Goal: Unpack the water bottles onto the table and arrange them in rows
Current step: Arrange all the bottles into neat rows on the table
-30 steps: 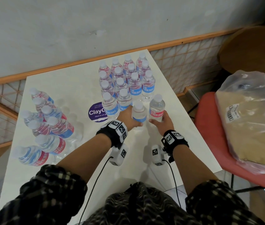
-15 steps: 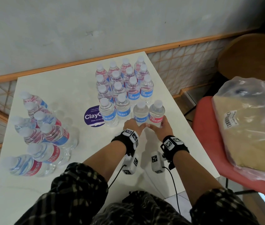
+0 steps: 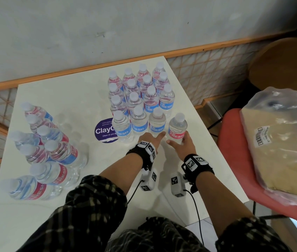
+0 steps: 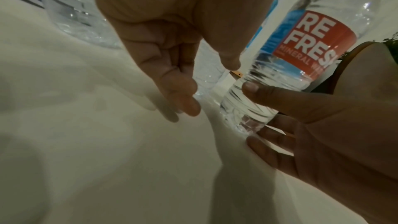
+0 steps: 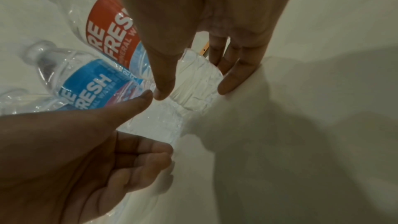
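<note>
Several clear water bottles stand upright in rows [image 3: 140, 91] on the white table [image 3: 71, 99]. At the right end of the nearest row is a red-labelled bottle [image 3: 177, 127] [image 4: 318, 40] [image 5: 107, 28]. My right hand [image 3: 178, 140] [image 5: 191, 84] holds its base between thumb and fingers. A blue-labelled bottle [image 3: 157, 122] [image 5: 86, 81] stands just left of it. My left hand [image 3: 153, 138] [image 4: 172, 57] is right behind that bottle, fingers loose and holding nothing, thumb stretched toward its base.
A loose cluster of more bottles [image 3: 53, 151] sits at the table's left. A purple sticker [image 3: 105, 130] lies beside the rows. The table's right edge is near my right hand. Beyond it are a red chair [image 3: 235, 160] with a filled plastic bag [image 3: 280, 142].
My left hand has set the blue-labelled bottle into the nearest row and let go of it. My right hand has pushed the red-labelled bottle forward beside it.
</note>
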